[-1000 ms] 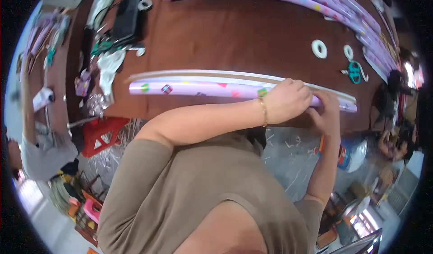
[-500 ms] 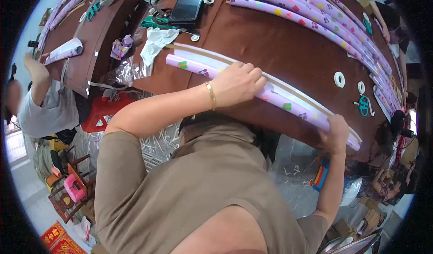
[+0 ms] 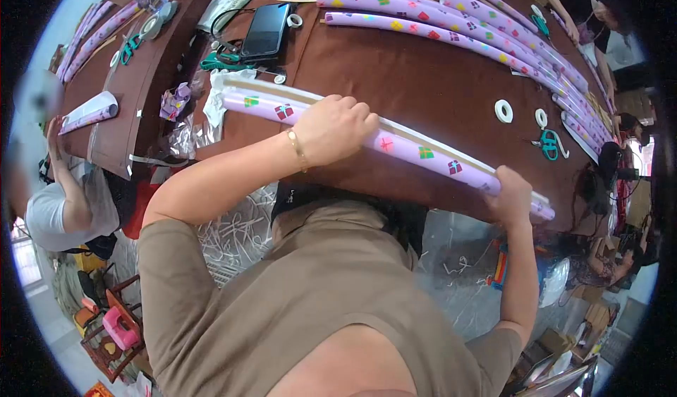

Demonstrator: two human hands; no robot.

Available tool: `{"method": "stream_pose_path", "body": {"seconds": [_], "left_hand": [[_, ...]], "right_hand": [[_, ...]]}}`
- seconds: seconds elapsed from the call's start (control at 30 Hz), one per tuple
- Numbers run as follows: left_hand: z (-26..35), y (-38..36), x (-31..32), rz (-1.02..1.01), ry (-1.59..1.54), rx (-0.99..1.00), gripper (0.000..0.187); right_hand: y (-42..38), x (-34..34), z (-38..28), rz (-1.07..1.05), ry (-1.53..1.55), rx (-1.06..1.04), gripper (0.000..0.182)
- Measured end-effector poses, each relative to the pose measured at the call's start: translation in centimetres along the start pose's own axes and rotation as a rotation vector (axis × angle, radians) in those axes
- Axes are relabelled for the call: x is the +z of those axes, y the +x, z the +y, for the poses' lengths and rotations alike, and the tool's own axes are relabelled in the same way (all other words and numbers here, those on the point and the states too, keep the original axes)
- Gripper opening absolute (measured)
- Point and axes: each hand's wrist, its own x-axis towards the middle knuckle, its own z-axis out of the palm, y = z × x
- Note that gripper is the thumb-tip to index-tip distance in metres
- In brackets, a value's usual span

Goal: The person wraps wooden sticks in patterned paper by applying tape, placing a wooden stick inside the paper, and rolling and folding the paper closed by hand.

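A long roll of lilac wrapping paper (image 3: 405, 148), printed with gift boxes, lies slantwise along the near edge of the brown-covered table (image 3: 395, 65). A brown strip and a white band of paper run along its far side. Wearing a gold bangle, my left hand (image 3: 335, 129) is wrapped over the roll left of its middle. Near the right end, my right hand (image 3: 510, 194) grips the same roll from the near side. My palms hide parts of the paper. A crumpled white cloth (image 3: 214, 104) touches the roll's left end.
Several finished-looking lilac rolls (image 3: 430, 34) lie at the back right. White tape rings (image 3: 503, 111) and teal scissors (image 3: 549, 144) sit right of the roll. A phone (image 3: 265, 33) and green-handled scissors (image 3: 224, 61) lie back left. Another person (image 3: 74, 199) works at the left table.
The white band beside the brown strip has narrowed, and the printed side of the roll has turned. Both hands still hold it. The camera view has shifted slightly.
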Motion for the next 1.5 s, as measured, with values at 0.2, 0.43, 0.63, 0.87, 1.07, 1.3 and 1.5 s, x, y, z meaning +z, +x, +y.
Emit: {"method": "stream_pose_path", "body": {"seconds": [0.2, 0.43, 0.63, 0.87, 1.07, 1.3, 1.5], "left_hand": [[-0.1, 1.2, -0.2, -0.224, -0.142, -0.117, 0.024], [0.2, 0.1, 2.8, 0.201, -0.024, -0.029, 0.014], [1.1, -1.1, 4.2, 0.2, -0.118, -0.022, 0.028], [1.6, -2.6, 3.9, 0.16, -0.222, 0.037, 0.032], [2.0, -2.8, 3.8, 0.184, -0.094, -0.023, 0.03], [1.7, -1.8, 3.9, 0.186, -0.174, -0.043, 0.039], [2.5, -2.9, 4.5, 0.217, -0.24, -0.089, 0.04]], "right_hand": [[1.3, -1.7, 0.5, 0.096, -0.139, -0.068, 0.034], [1.1, -0.7, 0.7, -0.048, 0.005, -0.044, 0.038], [-0.6, 2.8, 1.1, 0.035, 0.059, -0.124, 0.05], [-1.3, 3.6, 0.8, 0.113, 0.044, -0.222, 0.049], [-1.4, 3.2, 0.9, 0.268, 0.036, -0.243, 0.049], [-0.7, 3.0, 2.2, 0.179, 0.034, -0.197, 0.053], [-1.8, 3.6, 1.1, 0.108, 0.086, -0.125, 0.043]]}}
